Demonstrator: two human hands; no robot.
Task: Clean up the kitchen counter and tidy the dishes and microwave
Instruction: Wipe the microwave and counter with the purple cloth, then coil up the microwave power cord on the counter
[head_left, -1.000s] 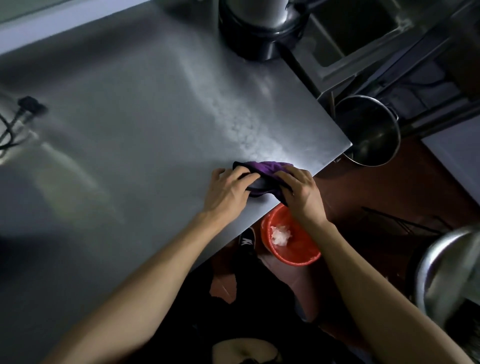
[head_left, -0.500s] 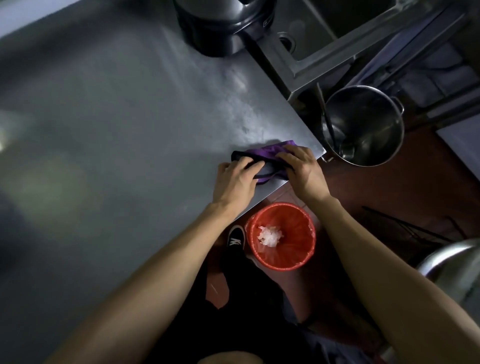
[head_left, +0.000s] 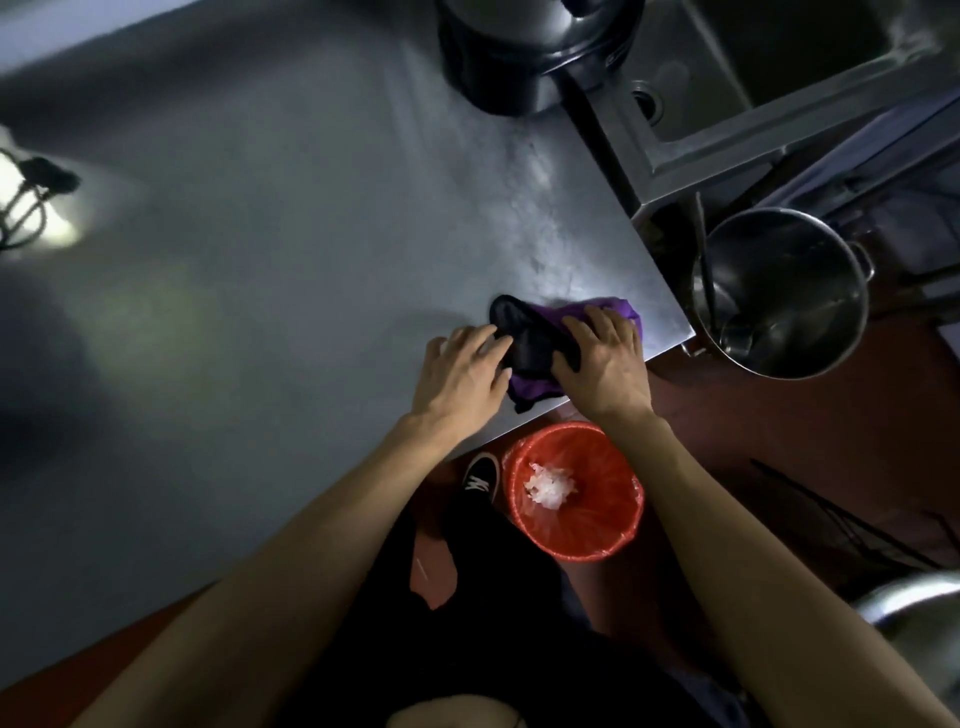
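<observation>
A purple-and-black cloth (head_left: 550, 343) is being pressed onto the steel counter (head_left: 260, 260) near its corner, above the red bin (head_left: 574, 493). It is being held down by the left hand (head_left: 460, 376) and right hand (head_left: 605, 358), fingers slightly spread and bent over it.

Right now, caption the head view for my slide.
Both hands, left and right, press a purple cloth on the steel counter above a red bin.
</observation>
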